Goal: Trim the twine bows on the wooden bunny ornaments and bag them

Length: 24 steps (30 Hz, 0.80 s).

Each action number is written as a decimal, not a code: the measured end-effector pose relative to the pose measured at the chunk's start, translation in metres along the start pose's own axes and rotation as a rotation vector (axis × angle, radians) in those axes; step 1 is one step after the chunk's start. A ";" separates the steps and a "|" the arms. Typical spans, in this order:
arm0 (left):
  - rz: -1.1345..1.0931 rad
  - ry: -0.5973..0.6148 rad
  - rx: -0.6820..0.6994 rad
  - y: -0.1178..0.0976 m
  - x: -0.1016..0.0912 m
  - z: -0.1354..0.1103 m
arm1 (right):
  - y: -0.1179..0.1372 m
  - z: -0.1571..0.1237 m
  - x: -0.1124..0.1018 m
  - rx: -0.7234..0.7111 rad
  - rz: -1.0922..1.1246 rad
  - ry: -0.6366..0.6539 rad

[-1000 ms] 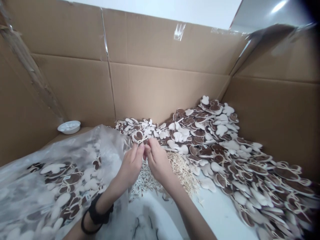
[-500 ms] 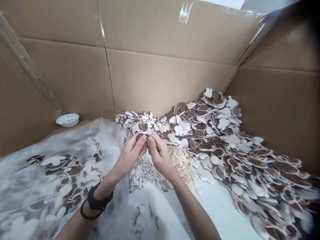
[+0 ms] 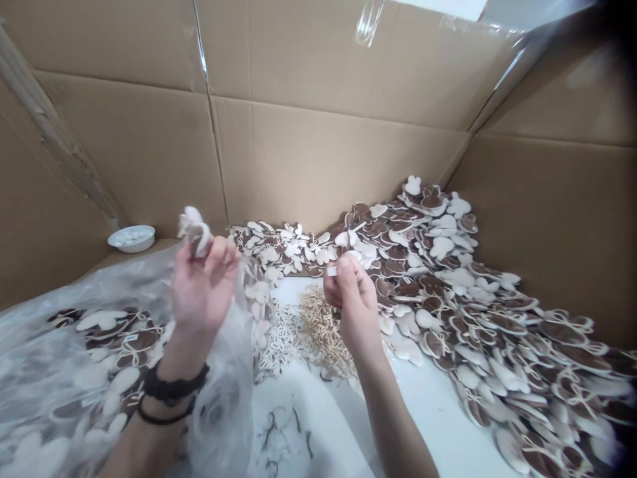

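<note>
My left hand (image 3: 202,289) is raised over a clear plastic bag (image 3: 99,352), its fingers pinched on a brown-and-white bunny-shaped ornament (image 3: 195,234) that is blurred by motion. My right hand (image 3: 351,302) is closed in a pinch near the middle, fingertips pressed on a tiny white piece (image 3: 332,271) too small to name. Below and between the hands lie a heap of small tan string bows (image 3: 323,328) and a heap of white pieces (image 3: 281,338) on the white table.
A large pile of bunny ornaments (image 3: 448,292) spreads from the back centre to the right front. The plastic bag holds more of them. Cardboard walls (image 3: 318,146) enclose the table. A small white bowl (image 3: 131,238) sits at the back left. Dark thread scraps (image 3: 283,431) lie near me.
The hands were together tying a bow on one ornament. Now they have parted: the left has swung left and up with the ornament, the right has shifted slightly right.
</note>
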<state>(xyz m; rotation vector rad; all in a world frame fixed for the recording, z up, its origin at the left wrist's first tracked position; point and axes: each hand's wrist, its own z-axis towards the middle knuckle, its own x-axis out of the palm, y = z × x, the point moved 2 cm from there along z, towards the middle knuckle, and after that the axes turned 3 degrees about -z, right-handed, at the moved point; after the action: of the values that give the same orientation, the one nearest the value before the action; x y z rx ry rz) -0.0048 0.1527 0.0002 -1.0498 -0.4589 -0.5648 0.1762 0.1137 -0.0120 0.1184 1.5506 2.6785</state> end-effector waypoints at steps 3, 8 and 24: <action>0.248 0.023 0.095 -0.012 -0.013 0.010 | -0.013 0.007 -0.008 0.043 -0.584 0.161; 0.585 0.152 0.059 0.000 -0.019 0.002 | -0.038 0.009 -0.003 0.135 -0.771 0.348; 1.150 0.530 -0.171 0.031 0.008 -0.018 | -0.032 0.009 0.013 0.131 -0.322 0.317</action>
<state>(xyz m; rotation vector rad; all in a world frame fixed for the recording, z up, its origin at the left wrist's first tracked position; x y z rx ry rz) 0.0225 0.1461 -0.0235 -1.0881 0.6662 0.1739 0.1645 0.1386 -0.0347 -0.5297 1.6534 2.4275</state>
